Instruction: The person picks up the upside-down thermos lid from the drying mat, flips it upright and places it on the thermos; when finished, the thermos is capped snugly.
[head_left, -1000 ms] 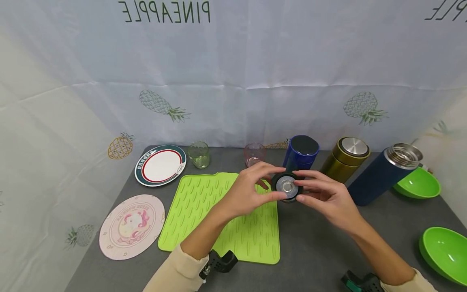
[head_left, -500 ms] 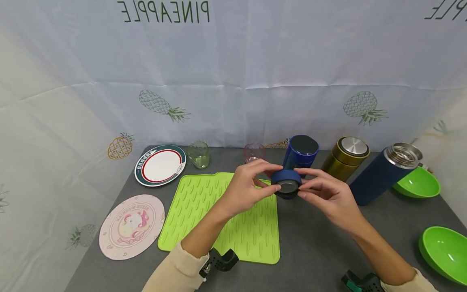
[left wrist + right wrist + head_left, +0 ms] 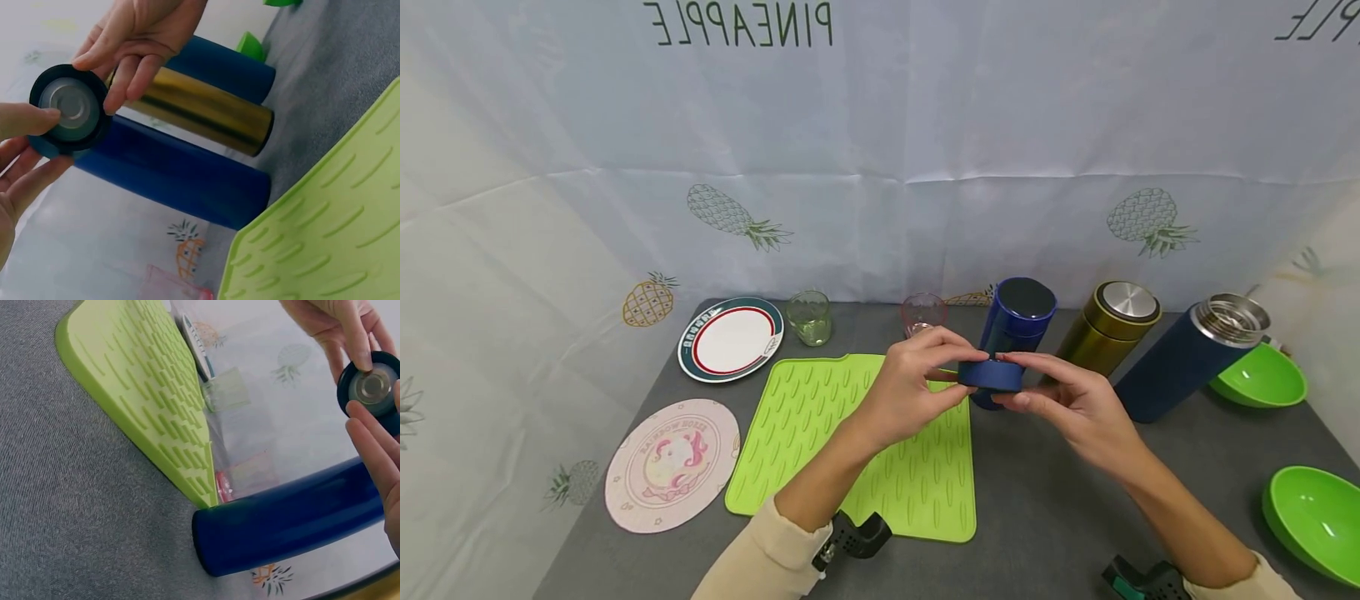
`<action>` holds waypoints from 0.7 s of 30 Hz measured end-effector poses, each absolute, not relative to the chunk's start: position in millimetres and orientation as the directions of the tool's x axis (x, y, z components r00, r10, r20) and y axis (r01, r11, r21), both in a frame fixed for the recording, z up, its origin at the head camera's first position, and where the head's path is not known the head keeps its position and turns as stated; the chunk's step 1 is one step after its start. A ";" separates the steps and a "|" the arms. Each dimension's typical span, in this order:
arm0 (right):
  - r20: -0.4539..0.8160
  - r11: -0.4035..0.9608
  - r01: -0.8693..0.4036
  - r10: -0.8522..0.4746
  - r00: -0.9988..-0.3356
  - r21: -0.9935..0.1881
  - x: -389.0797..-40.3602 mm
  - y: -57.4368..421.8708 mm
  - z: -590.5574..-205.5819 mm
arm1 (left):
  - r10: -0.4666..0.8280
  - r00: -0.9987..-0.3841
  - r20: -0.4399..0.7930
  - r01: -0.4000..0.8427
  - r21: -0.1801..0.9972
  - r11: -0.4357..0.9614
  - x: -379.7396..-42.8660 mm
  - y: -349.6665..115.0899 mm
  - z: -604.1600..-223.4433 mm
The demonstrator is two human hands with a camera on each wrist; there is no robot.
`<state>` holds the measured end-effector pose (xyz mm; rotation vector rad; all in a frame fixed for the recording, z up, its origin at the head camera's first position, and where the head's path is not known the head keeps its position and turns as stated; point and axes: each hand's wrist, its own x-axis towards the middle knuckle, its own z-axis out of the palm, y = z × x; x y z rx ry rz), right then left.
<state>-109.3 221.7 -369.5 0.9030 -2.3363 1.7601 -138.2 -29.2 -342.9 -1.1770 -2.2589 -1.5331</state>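
Between my two hands a dark blue bottle lid (image 3: 990,377) is held in the air above the table. My left hand (image 3: 910,383) pinches its left side with thumb and fingers. Its right side is gripped by the fingertips and thumb of my right hand (image 3: 1078,400). In the left wrist view the lid's underside (image 3: 70,111) shows a dark rim and a pale round insert, with the left thumb touching it. Lidless, a navy bottle (image 3: 1172,367) with a steel neck stands to the right. Directly behind the lid is a shiny blue bottle (image 3: 1013,329) with its lid on.
A gold bottle (image 3: 1097,337) stands between the two blue ones. Left lie a green ribbed mat (image 3: 850,467), a pink round mat (image 3: 672,467) and a rimmed plate (image 3: 730,340). Green glass (image 3: 808,318) and pink glass (image 3: 923,312) stand behind. Green bowls (image 3: 1318,517) are at right.
The lid has been tipped over in my hands: its underside faced the head camera, and now its blue side wall does. Both hands stay in nearly the same place.
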 end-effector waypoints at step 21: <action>0.683 -0.064 -0.714 -0.362 -0.634 -0.697 -113.9 217.2 -377.2 | 0.560 -0.784 0.268 0.435 0.881 0.187 -140.0 -29.3 -338.8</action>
